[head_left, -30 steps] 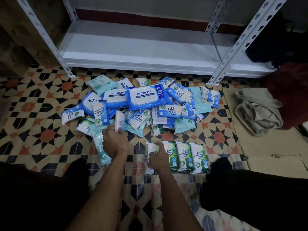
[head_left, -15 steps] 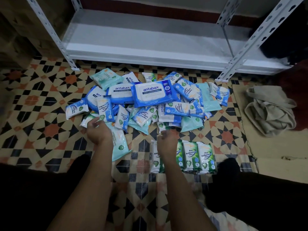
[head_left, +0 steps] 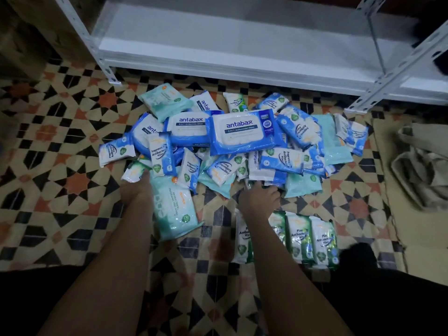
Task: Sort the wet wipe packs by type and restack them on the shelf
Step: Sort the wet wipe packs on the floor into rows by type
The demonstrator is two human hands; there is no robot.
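Lighting dim, uneven. Brightest area is the white shelf (head_left: 232, 37) at top, which reads washed out. Lower corners fall into near-black shadow. Glossy glare on the large antabax pack (head_left: 244, 130). Slight motion blur overall; small print soft. Wide-angle distortion splays the shelf uprights (head_left: 397, 69) outward.

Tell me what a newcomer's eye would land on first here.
The heap of wet wipe packs on the patterned floor tiles, topped by a large blue antabax pack, just in front of the white shelf. Next, a row of green pine packs laid side by side nearer the person, with the left hand and right hand reaching into the heap's near edge.
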